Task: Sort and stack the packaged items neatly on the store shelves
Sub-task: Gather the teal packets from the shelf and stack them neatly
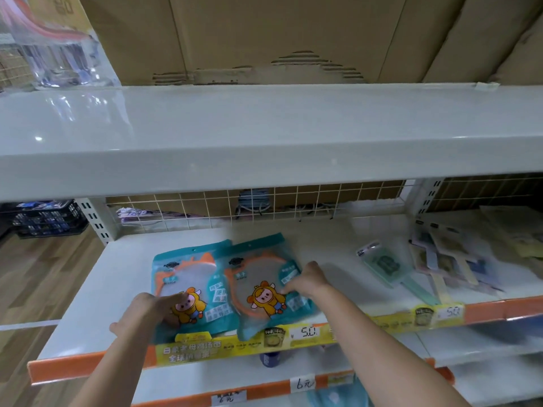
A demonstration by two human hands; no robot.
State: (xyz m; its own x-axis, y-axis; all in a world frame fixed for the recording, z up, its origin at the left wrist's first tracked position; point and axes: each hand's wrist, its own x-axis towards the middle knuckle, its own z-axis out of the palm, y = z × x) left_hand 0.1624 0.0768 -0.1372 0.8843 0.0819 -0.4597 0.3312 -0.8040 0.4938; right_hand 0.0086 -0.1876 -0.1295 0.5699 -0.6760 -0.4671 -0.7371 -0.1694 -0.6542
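Note:
Two teal packets with orange mirror frames and a cartoon figure lie side by side on the white middle shelf (97,277). My left hand (150,311) holds the lower left edge of the left packet (191,277), thumb on its front. My right hand (307,280) pinches the right side of the right packet (258,277), which overlaps the left one slightly. Both packets reach the shelf's front lip.
A green-framed packet (382,264) and a loose pile of flat packets (452,259) lie at the right of the shelf. A wire grid (264,201) backs it. Cardboard boxes (264,36) stand on the top shelf. Lower shelves carry price tags (305,383).

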